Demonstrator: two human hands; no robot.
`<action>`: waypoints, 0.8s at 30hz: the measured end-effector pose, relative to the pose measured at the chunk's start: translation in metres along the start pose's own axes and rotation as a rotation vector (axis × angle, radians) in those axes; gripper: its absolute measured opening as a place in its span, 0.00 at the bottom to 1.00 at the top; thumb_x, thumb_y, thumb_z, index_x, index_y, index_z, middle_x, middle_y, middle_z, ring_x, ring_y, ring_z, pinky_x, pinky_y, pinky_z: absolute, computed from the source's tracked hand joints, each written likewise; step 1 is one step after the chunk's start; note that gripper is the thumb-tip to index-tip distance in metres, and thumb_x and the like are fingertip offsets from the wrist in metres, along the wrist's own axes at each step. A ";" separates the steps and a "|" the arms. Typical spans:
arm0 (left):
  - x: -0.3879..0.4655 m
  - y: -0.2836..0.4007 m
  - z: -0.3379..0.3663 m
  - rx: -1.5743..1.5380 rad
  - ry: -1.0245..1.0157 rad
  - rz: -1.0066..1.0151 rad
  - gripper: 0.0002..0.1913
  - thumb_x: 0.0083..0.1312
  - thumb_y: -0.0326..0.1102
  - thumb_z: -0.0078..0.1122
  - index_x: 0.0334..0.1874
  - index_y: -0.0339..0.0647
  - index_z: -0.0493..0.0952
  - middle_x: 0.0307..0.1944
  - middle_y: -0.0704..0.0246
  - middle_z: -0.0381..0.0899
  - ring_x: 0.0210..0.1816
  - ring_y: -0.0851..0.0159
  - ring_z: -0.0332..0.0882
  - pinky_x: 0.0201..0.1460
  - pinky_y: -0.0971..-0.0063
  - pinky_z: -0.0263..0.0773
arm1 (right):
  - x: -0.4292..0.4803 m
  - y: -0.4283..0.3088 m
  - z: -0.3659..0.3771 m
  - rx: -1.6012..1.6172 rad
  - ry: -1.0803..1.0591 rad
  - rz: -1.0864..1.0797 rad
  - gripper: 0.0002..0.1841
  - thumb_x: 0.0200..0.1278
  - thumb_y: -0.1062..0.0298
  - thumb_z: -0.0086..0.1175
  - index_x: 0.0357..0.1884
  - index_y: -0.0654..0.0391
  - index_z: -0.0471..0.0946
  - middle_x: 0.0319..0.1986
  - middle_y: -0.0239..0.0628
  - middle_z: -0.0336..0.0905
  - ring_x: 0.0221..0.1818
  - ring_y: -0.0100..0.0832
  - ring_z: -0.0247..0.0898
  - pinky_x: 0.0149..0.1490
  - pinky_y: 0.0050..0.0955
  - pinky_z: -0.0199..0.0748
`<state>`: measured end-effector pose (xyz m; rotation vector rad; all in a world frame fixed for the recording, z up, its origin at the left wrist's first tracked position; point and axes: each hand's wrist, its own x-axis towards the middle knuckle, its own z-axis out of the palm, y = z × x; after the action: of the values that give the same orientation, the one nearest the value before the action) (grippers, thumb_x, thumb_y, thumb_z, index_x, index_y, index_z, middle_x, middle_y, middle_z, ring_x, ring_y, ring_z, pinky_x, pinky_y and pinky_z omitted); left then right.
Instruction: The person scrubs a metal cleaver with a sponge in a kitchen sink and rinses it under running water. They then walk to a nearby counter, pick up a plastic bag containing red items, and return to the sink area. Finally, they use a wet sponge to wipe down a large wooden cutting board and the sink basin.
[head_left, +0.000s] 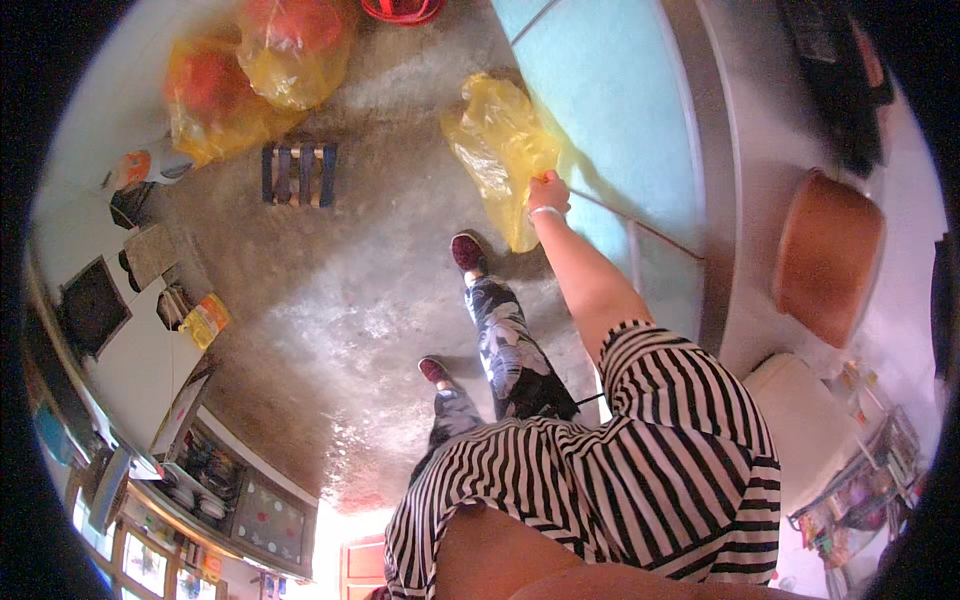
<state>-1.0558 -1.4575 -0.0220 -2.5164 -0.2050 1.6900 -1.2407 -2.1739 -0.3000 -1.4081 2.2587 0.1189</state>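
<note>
My right hand (550, 193), with a light bracelet at the wrist, is closed on a yellow translucent plastic bag (499, 142). Most of the bag hangs to the hand's upper left, beside a light-blue panel; its contents, if any, cannot be made out. My left hand is out of view; only bare skin of that arm shows at the bottom edge. Two more yellow plastic bags, one (296, 56) overlapping the other (217, 105), stand at the upper left with reddish things inside. A low slatted stool (298, 175) is on the floor just below them.
The light-blue panel (622, 97) runs along the right of the concrete floor (360, 262). A red basket (405, 9) stands at the top edge. Farther right is a brown plastic tub (829, 259). Cabinets with dishes (199, 495) and a yellow packet (205, 321) line the left side.
</note>
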 end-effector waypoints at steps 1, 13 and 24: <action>0.005 0.004 0.000 -0.007 -0.007 0.018 0.15 0.64 0.41 0.50 0.46 0.44 0.80 0.40 0.62 0.83 0.41 0.62 0.81 0.42 0.66 0.75 | -0.006 -0.008 -0.021 0.013 0.051 -0.121 0.12 0.51 0.55 0.57 0.36 0.47 0.76 0.33 0.38 0.78 0.41 0.45 0.75 0.43 0.41 0.70; 0.138 0.122 -0.093 0.475 0.110 1.059 0.14 0.62 0.40 0.52 0.43 0.42 0.80 0.39 0.61 0.83 0.37 0.56 0.81 0.41 0.62 0.76 | -0.074 -0.112 -0.255 0.429 0.074 -0.521 0.13 0.50 0.60 0.59 0.33 0.57 0.74 0.29 0.41 0.75 0.34 0.43 0.72 0.39 0.38 0.69; 0.153 0.300 -0.282 -0.724 0.012 0.458 0.11 0.66 0.39 0.52 0.46 0.43 0.73 0.31 0.65 0.80 0.26 0.64 0.79 0.23 0.74 0.73 | -0.032 -0.257 -0.357 0.214 0.199 -0.716 0.13 0.54 0.60 0.57 0.36 0.58 0.74 0.31 0.45 0.76 0.36 0.46 0.73 0.41 0.39 0.69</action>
<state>-0.7213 -1.7305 -0.1038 -3.2985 -0.3029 2.0431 -1.1295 -2.3801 0.0734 -2.0676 1.7011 -0.4965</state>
